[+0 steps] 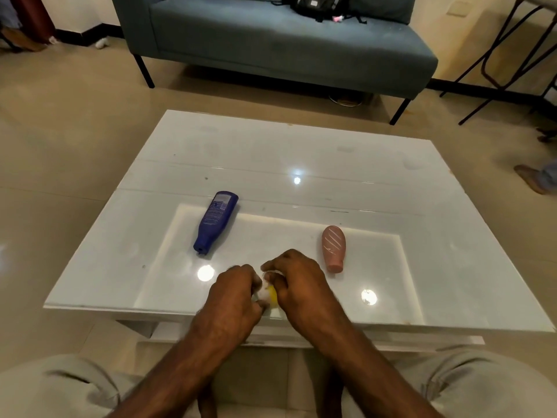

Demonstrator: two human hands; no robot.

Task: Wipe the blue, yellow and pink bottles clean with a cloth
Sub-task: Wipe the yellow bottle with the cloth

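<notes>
Left hand [238, 292] curled, knuckles up; right hand [297, 282] curled just beside.

In front of you stands a low white table [301, 146] with a glossy top that throws back bright spots of light. You have two bottles lying flat on it, well apart. The blue bottle [215, 221] lies to your left, slightly slanted, printed side up, cap end toward you. The pink bottle [333, 247] lies to your right, its cap end also toward you.
</notes>
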